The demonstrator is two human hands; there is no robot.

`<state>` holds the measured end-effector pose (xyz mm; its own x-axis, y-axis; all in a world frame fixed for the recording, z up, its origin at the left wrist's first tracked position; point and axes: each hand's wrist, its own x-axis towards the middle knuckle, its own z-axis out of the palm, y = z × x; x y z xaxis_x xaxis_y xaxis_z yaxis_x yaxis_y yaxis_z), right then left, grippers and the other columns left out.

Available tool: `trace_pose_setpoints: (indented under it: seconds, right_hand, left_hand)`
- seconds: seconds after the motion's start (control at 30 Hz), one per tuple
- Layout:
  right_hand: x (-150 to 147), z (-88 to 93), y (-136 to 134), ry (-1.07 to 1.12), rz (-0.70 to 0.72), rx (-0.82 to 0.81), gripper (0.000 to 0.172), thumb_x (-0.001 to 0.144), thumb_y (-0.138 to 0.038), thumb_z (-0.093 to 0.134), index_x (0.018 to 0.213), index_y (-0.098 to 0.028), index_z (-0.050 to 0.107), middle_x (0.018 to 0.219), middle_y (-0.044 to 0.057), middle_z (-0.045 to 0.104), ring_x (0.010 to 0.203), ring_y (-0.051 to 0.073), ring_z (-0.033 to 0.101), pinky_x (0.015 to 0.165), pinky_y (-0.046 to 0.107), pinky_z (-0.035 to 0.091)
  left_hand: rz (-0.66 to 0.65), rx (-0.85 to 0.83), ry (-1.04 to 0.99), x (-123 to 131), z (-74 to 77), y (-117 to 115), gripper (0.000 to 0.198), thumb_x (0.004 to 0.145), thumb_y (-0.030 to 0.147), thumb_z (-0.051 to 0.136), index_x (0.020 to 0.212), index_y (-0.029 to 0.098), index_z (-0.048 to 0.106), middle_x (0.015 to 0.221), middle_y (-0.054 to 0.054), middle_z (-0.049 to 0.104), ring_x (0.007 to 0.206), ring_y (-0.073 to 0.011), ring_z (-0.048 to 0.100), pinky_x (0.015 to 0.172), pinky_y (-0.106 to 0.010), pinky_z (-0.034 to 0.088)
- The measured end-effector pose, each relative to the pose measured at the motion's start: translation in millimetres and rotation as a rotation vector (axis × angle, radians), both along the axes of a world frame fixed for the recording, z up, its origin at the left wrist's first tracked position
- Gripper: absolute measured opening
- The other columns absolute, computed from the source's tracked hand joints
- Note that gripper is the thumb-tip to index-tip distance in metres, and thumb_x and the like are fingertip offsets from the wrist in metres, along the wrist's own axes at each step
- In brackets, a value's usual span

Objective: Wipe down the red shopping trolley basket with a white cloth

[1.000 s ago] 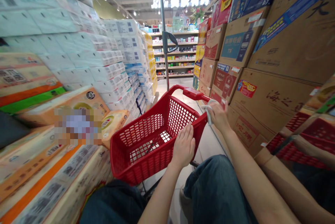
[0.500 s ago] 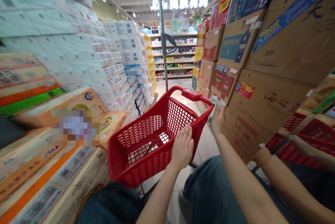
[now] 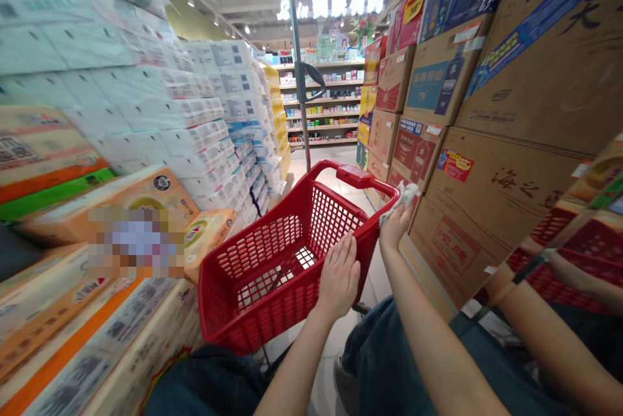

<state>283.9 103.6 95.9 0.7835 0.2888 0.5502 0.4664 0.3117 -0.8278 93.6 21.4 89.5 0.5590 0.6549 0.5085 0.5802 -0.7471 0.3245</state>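
Note:
A red plastic shopping cart stands in front of me, with a perforated basket and a handle bar at its far right end. My left hand lies flat on the basket's near side, fingers stretched out over the rim. At the right end, by the corner below the handle bar, my right hand presses a whitish cloth against the cart's red frame. Part of the cloth is hidden behind the fingers. Inside the basket only its grid floor and walls show.
Stacked cardboard boxes rise close on the right, with a mirror-like surface at the lower right. Wrapped tissue packs are piled on the left. A grey pole with a handle stands behind the cart; shelves line the back.
My right hand has shifted slightly left and toward me along the cart's corner with the cloth, which now spreads up over the fingers. My left hand stays on the rim.

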Motion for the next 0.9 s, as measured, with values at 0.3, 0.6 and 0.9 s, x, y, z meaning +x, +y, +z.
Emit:
trace_pose_setpoints:
  seconds: [0.3,0.6,0.9]
  right_hand:
    - [-22.9,-30.8,-15.0,-0.039,0.068,-0.064,0.060,0.097,-0.039,0.026,0.152,-0.015,0.019,0.158,0.015,0.021,0.148,0.024,0.016,0.120,0.052,0.017]
    - [-50.3,-59.5,-25.8,-0.217,0.042,-0.066,0.058,0.099,-0.034,0.023,0.154,-0.023,0.007,0.160,0.011,0.014,0.148,0.026,0.015,0.117,0.058,0.022]
    - [9.3,-7.2,-23.2,-0.599,0.186,-0.141,0.044,0.097,-0.029,0.032,0.138,-0.021,0.045,0.144,0.009,0.047,0.144,0.024,0.028,0.119,0.055,0.017]
  left_hand:
    - [-0.009,-0.004,0.010,-0.8,-0.9,1.0,0.051,0.101,0.027,0.024,0.151,0.015,0.023,0.158,-0.007,0.025,0.147,-0.0174,0.021,0.119,-0.041,0.024]
    - [-0.003,-0.020,0.005,0.7,-2.3,1.3,0.052,0.102,0.028,0.023,0.152,0.016,0.021,0.159,-0.006,0.025,0.147,-0.0174,0.019,0.119,-0.042,0.023]
    - [0.001,-0.027,0.006,0.5,-2.8,1.3,0.051,0.102,0.029,0.022,0.151,0.015,0.021,0.159,-0.006,0.024,0.147,-0.0164,0.018,0.120,-0.040,0.022]
